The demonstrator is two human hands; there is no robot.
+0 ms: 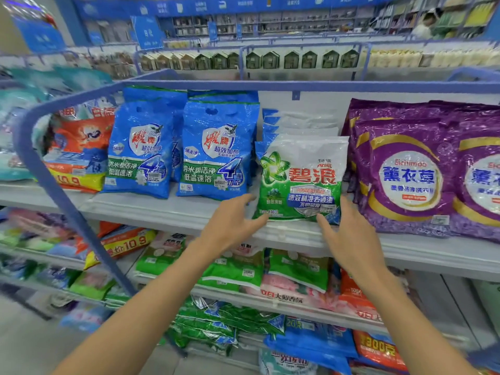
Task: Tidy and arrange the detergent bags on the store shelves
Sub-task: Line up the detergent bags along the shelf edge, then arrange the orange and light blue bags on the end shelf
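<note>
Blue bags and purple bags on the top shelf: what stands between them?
A green-and-white bag, with more white bags behind it; the head view shows this.

Both arms outstretched; left hand point(230, 225), right hand point(353, 240) loosely open.

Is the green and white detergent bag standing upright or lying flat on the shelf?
Upright: the green and white bag stands on its bottom edge, front label facing out.

A green-and-white detergent bag point(300, 182) leans upright on the shelf point(162, 209); blue bags point(216, 150) stand at its 9 o'clock, purple bags point(405, 174) at 3 o'clock.
</note>
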